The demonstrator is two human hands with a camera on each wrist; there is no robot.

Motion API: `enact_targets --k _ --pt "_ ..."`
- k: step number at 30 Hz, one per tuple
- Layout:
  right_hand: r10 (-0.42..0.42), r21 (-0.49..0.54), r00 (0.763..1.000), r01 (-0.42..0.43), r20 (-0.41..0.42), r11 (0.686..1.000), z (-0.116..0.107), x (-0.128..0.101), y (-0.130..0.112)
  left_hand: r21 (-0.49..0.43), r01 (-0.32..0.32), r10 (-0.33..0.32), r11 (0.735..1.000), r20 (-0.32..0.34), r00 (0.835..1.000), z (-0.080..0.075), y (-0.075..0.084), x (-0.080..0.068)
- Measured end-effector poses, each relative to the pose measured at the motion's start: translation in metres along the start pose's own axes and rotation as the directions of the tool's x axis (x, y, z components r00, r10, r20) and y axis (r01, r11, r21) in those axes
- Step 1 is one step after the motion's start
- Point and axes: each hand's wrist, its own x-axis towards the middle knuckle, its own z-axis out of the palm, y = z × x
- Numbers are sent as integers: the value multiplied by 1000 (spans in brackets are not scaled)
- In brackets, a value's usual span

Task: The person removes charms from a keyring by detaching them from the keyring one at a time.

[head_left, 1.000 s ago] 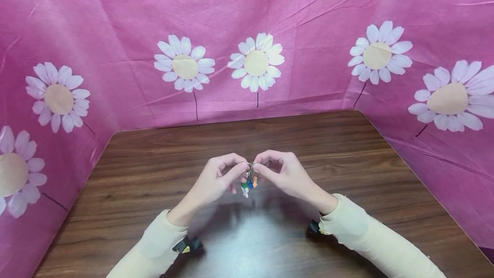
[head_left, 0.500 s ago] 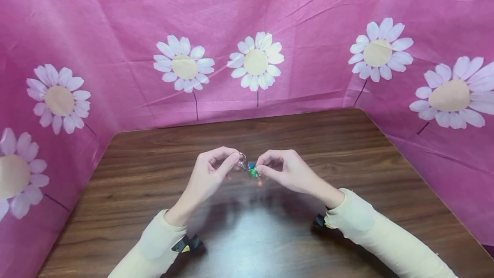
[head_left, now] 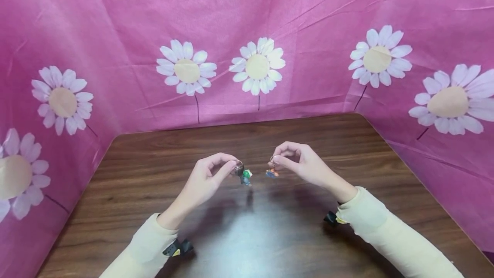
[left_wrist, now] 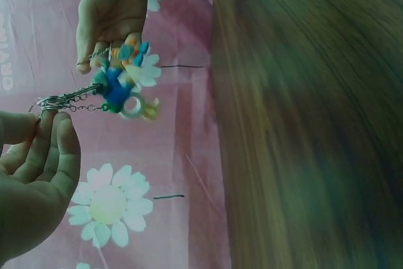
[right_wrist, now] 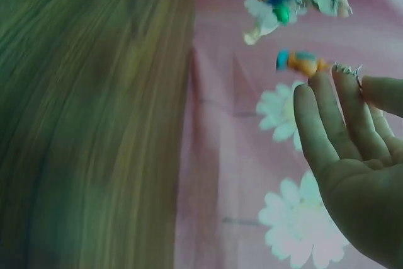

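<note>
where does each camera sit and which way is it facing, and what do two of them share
Head: worn on the head, facing forward and down at the wood-grain table and daisy-print cloth; left hand, right hand and cream sleeves show.
Left wrist: on that wrist, facing the held bunch of keychain charms; left hand near, right hand at top.
Right wrist: on that wrist, facing the orange-and-blue keychain charm; right hand near, left hand at top.
Shared: both wrist views show both hands, the table and the cloth.
</note>
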Motion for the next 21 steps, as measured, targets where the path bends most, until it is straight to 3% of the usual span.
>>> enact_targets --k 9,16,21 --pt "168 78 984 -173 63 982 -35 1 38 -65 16 -8 998 126 992 -7 -23 -7" --pt "274 105 953 -288 130 952 -60 5 75 -108 54 -37 993 150 988 -8 -36 -7" --pt "332 104 936 -344 117 933 -74 12 91 -142 75 -56 987 136 989 -8 -37 -1"
